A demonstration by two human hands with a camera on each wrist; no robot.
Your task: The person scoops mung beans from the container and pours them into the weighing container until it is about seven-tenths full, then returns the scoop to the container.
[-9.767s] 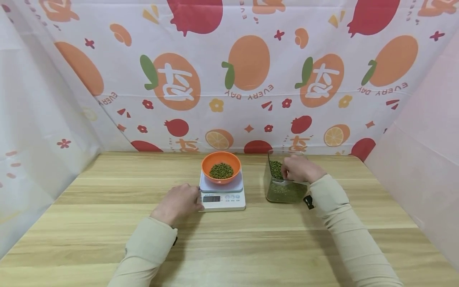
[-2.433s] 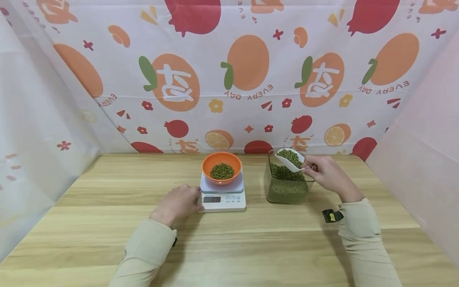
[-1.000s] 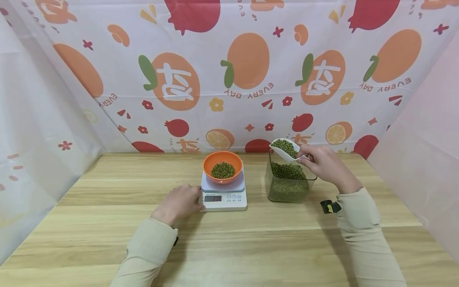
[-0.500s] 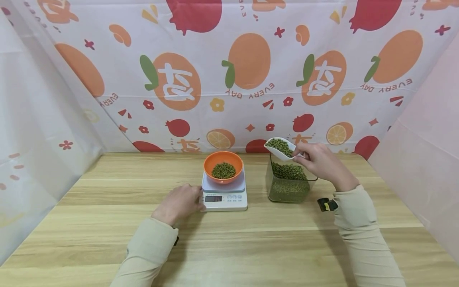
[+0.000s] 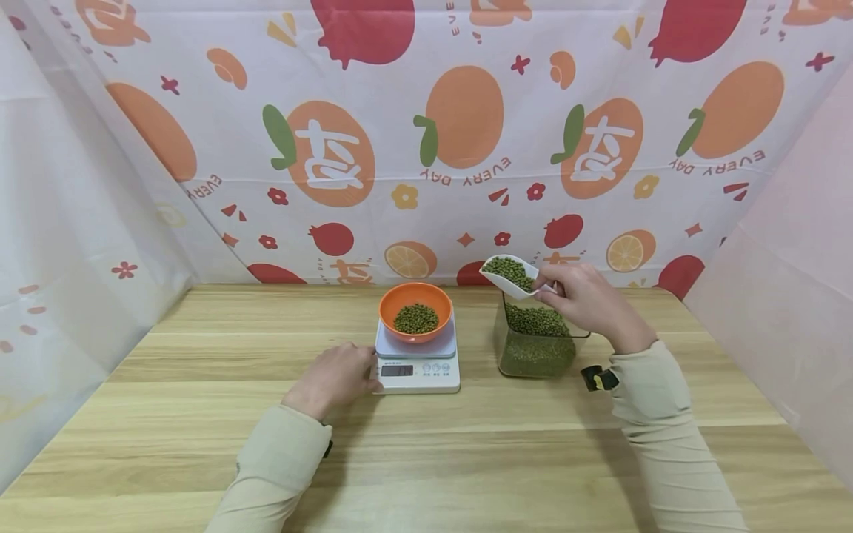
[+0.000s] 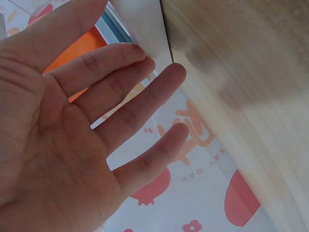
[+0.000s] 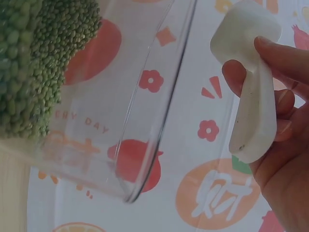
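In the head view my right hand (image 5: 589, 303) pinches the handle of a white scoop (image 5: 509, 289), heaped with green mung beans (image 5: 508, 271). The scoop hangs above the left rim of a clear container (image 5: 536, 361) part-filled with the same beans. From behind, the right wrist view shows thumb and fingers round the scoop's handle (image 7: 256, 116). My left hand (image 5: 333, 377) touches the left edge of a white kitchen scale (image 5: 436, 383), its fingers (image 6: 135, 113) loosely extended in the left wrist view. An orange bowl (image 5: 392, 302) holding mung beans stands on the scale; its display digits are unreadable.
A wooden table (image 5: 426, 459) carries everything. Behind it hangs a white fruit-print cloth (image 5: 466, 207), with pale sheets at both sides. Between scale and container lies a narrow strip of tabletop.
Earlier my right hand was down inside the container. It has since lifted the bean-filled scoop out and moved it left, clear of the beans. My left hand stays at the scale.
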